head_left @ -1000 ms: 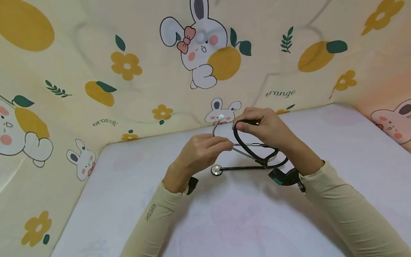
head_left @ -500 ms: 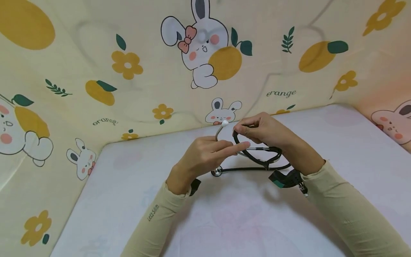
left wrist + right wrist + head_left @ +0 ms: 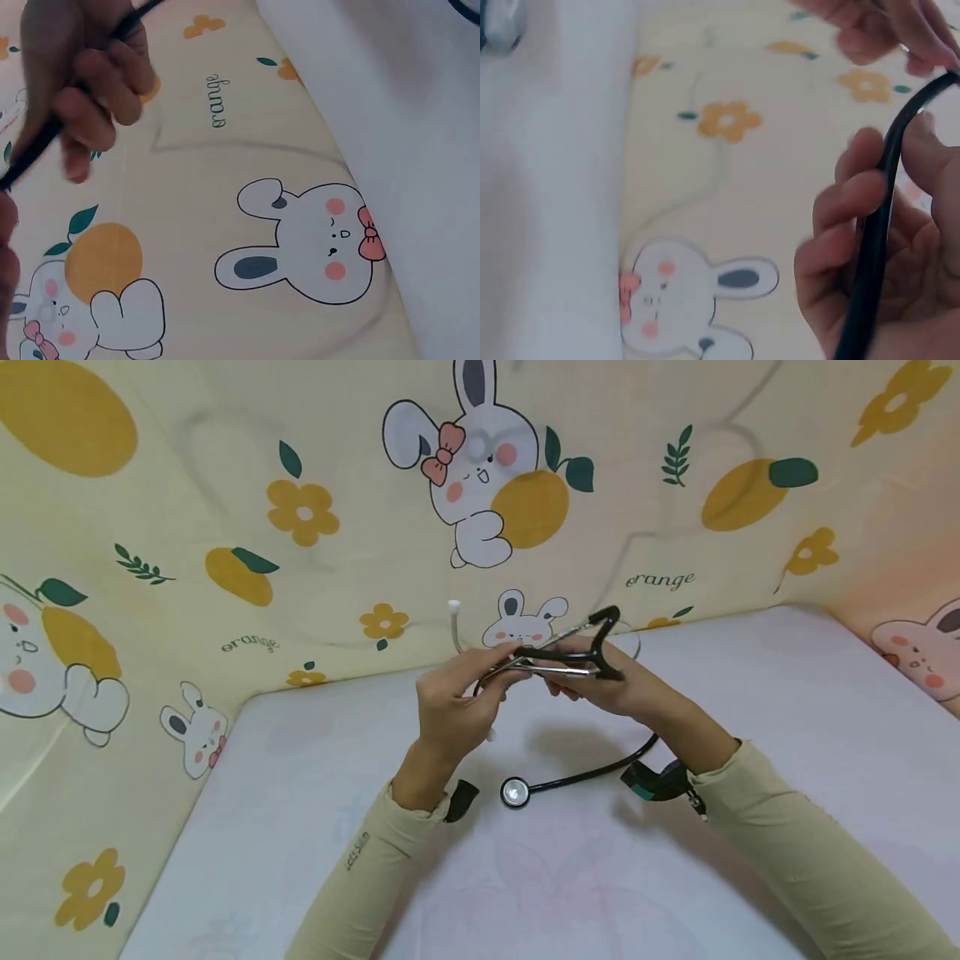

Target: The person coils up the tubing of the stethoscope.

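A stethoscope hangs partly lifted between the hands, its black yoke [image 3: 603, 647] and metal ear tubes raised in the head view. My left hand [image 3: 461, 697] pinches it where tubing and metal tubes meet. One white ear tip [image 3: 453, 607] sticks up beyond that hand. My right hand [image 3: 611, 681] is behind the yoke, mostly covered by it. In the right wrist view, black tubing [image 3: 881, 217] runs across the right palm, with loosely bent fingers [image 3: 847, 195] on one side and the thumb on the other. The round chest piece [image 3: 515, 792] lies on the table.
A white-covered table [image 3: 337, 827] bears the chest piece and part of its tubing. Behind it and at the sides hangs a cream cloth [image 3: 337, 585] printed with rabbits, oranges and flowers. Black straps [image 3: 654, 781] sit at both wrists.
The yoke and ear tubes have been raised and turned. My right hand has let go of its pinch on the tubing loop. The chest piece has shifted slightly towards me.
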